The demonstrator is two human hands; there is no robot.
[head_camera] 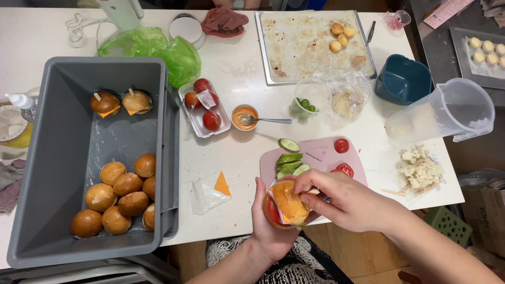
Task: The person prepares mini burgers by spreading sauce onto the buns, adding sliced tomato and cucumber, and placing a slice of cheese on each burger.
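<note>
My left hand (267, 226) holds a small burger (286, 202) with a tomato slice and cheese showing under its bun, over the table's near edge. My right hand (344, 199) rests its fingers on the bun's top and pinches a wooden skewer at its side. Just behind lies a pink cutting board (322, 153) with cucumber slices (290, 160) and tomato slices (343, 169). A triangle of orange cheese (222, 184) lies on plastic wrap to the left.
A grey tub (63, 158) at left holds several plain buns (120, 192) and two skewered burgers (120, 101). Also on the table: a tomato tray (203, 105), sauce bowl with spoon (244, 117), baking tray (310, 44), clear jug (447, 110), teal bowl (402, 79).
</note>
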